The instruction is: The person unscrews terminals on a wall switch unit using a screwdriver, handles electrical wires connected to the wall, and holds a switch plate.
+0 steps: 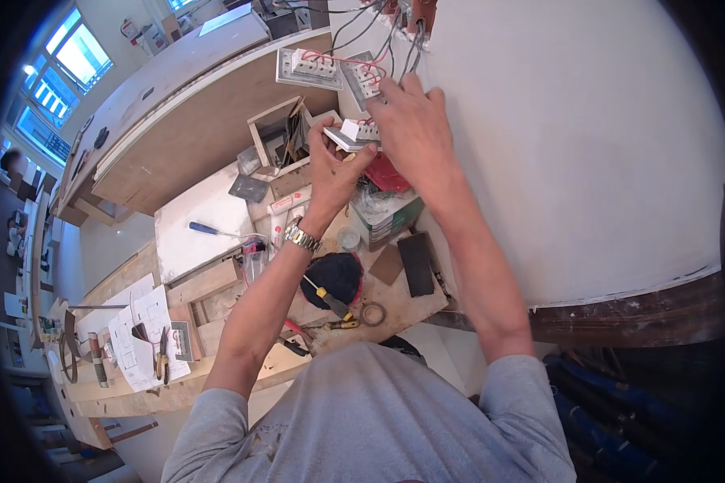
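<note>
My left hand [334, 173], with a metal watch on its wrist, holds a switch plate [353, 138] by its edge, thumb and fingers around it. The plate carries a white module block. My right hand [415, 121] reaches over it from the right, its fingertips among the wires [415, 58] and beside a second wired plate [364, 79]. Whether those fingers pinch a wire is hard to make out. To the upper left hangs a third plate [308, 68] with red and black wires. The wires come out of the wall at the top.
Below my hands, the wooden bench [407, 310] bears a dark cap [334, 280], a yellow-and-black screwdriver [333, 303], a tape roll [372, 314] and a box [383, 213]. A blue screwdriver [205, 229] and pliers [163, 354] lie left. The white wall [580, 161] rises right.
</note>
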`<state>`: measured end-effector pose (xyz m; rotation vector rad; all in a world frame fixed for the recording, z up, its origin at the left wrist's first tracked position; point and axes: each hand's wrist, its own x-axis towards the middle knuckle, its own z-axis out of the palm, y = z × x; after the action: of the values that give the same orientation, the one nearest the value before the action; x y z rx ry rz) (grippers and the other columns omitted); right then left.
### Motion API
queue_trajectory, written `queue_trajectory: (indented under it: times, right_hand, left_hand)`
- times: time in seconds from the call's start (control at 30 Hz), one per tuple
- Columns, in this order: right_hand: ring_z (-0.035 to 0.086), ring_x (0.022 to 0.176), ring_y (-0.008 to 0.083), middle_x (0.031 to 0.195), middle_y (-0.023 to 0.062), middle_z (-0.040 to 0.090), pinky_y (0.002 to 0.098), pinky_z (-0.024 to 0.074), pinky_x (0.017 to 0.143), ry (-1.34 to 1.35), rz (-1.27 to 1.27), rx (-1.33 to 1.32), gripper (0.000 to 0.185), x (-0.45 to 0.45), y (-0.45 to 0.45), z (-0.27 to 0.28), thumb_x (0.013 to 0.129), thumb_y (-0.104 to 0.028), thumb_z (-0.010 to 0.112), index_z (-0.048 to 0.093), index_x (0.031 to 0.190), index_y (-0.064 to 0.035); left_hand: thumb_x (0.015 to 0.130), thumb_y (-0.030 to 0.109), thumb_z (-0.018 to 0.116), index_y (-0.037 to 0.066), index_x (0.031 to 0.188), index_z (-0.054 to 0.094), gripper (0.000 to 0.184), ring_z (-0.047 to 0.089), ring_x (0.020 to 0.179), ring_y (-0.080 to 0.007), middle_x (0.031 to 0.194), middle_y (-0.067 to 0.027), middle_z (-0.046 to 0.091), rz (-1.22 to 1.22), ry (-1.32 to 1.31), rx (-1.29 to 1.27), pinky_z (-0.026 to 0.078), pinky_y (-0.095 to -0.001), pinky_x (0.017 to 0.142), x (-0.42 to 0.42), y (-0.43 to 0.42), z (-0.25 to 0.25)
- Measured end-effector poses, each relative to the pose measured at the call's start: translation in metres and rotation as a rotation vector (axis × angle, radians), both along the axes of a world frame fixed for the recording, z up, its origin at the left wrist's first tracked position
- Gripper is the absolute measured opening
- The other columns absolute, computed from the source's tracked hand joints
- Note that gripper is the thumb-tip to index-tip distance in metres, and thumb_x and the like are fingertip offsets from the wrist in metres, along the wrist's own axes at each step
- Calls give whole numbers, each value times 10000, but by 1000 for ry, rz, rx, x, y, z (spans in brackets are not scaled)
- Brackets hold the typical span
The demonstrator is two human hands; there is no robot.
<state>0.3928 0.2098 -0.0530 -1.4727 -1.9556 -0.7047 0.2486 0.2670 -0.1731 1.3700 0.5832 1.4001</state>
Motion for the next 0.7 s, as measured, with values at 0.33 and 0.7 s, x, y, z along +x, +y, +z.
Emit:
queue_trajectory:
  times: [0.33, 0.7]
  right_hand:
    - [639, 1076, 336, 1048, 146, 691, 454, 558, 902, -6, 187, -175, 139, 18, 44, 7, 873, -61, 659, 752, 973, -34]
    - [604, 1033, 327, 1006, 116, 637, 469, 511, 883, 149, 280, -176, 119, 26, 21, 44, 954, -110, 693, 695, 1059, -53]
  left_hand:
    - [864, 96, 846, -44, 1467, 393, 767, 643, 1164, -191, 1288, -156, 601, 5, 70, -98, 545, -329, 1001, -23, 12, 35]
    - [831, 98, 860, -54, 1406, 449, 722, 679, 1061, -181, 1228, -143, 642, -117, -77, -301, 565, -326, 931, -26, 14, -12]
